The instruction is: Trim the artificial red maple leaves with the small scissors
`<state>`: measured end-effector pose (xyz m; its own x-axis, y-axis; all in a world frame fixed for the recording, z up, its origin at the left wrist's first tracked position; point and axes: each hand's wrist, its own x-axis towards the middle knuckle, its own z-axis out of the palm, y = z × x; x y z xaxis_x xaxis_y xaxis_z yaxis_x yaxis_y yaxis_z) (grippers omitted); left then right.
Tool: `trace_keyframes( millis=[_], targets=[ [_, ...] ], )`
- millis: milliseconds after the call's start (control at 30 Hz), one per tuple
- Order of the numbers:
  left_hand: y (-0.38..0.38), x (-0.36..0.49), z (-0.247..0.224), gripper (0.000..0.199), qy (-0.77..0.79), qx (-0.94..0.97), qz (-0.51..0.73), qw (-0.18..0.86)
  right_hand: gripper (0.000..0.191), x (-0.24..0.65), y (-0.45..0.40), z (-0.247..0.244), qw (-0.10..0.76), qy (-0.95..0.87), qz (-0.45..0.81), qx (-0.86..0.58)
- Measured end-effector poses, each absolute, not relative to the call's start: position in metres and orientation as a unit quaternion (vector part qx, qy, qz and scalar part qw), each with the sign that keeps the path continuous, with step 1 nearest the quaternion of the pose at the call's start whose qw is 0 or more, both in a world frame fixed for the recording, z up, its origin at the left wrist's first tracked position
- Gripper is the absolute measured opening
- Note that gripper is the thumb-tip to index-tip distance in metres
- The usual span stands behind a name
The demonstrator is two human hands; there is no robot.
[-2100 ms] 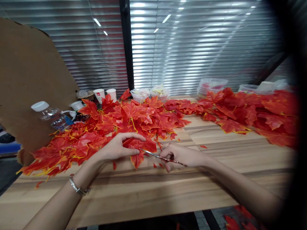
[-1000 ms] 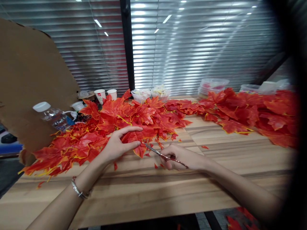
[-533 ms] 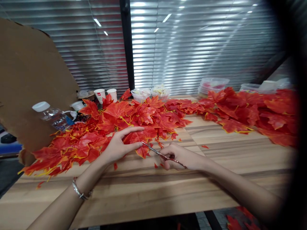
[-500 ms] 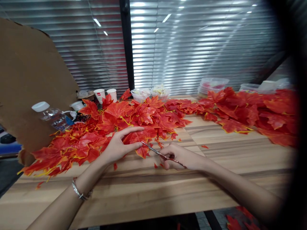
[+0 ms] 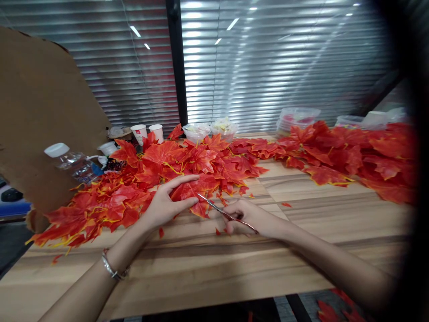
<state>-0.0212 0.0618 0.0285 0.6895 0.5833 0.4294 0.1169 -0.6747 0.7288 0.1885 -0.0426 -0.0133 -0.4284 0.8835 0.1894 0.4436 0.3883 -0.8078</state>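
Leaf, red, lobed, artificial [image 5: 185,191]: pinched in fingers of left hand [image 5: 161,205]; ten o'clock from slim metal scissors [image 5: 214,205], gripped in right hand's [image 5: 250,215] fingers. Advised: leaf taut, left thumb clear.

Yellow-edged, red-orange leaves [image 5: 203,160], silver-and-copper scissors [image 5: 219,209], pale tan worktop [image 5: 187,277] with darker brown streaks, red-marked white cup [image 5: 139,133]
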Motion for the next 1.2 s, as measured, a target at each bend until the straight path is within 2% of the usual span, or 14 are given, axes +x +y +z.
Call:
trace_keyframes(
  millis=[200, 333, 833, 1067, 1200],
  targets=[
    [0.061, -0.021, 0.027, 0.046, 0.206, 0.851, 0.335, 0.348, 0.018, 0.188, -0.042, -0.015, 0.318, -0.763, 0.356, -0.436],
    [0.062, -0.021, 0.026, 0.047, 0.205, 0.857, 0.326, 0.342, 0.018, 0.187, -0.042, -0.016, 0.32, -0.764, 0.361, -0.429],
    [0.051, -0.016, 0.021, 0.046, 0.233, 0.831, 0.37, 0.343, 0.033, 0.181, -0.043, -0.017, 0.347, -0.745, 0.36, -0.442],
    [0.045, -0.013, 0.019, 0.044, 0.236, 0.812, 0.399, 0.353, 0.046, 0.178, -0.045, -0.015, 0.361, -0.741, 0.349, -0.445],
    [0.048, -0.014, 0.021, 0.044, 0.242, 0.799, 0.423, 0.352, 0.061, 0.179, -0.044, -0.02, 0.398, -0.736, 0.403, -0.37]
  ],
)
